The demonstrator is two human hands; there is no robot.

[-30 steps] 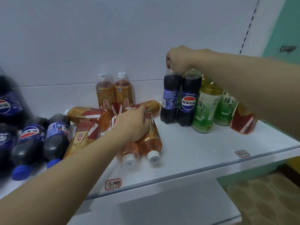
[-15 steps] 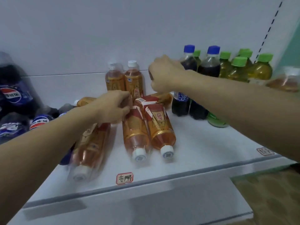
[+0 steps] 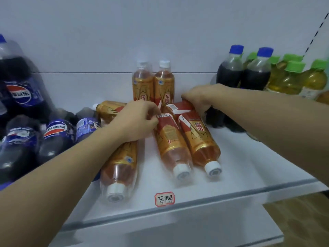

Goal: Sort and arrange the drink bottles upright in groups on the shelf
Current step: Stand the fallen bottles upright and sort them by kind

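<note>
On the shelf (image 3: 240,168), the left hand (image 3: 137,120) grips a lying gold bottle (image 3: 121,168) just left of the red label (image 3: 164,199); the right hand (image 3: 197,100) clasps another lying bottle (image 3: 178,107) behind it, before two upright gold ones (image 3: 153,82); colas (image 3: 243,72) stand right

left grip (image 3: 137,120) curled, right grip (image 3: 197,98) curled, forearms extended

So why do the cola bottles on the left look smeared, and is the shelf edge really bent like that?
Head view: the cola bottles at the left edge are motion-blurred; the label tag near the middle stays readable. The shelf front edge slants and bows, consistent with the wide-angle lens. Lighting is dim, bluish, with soft shadows.
</note>
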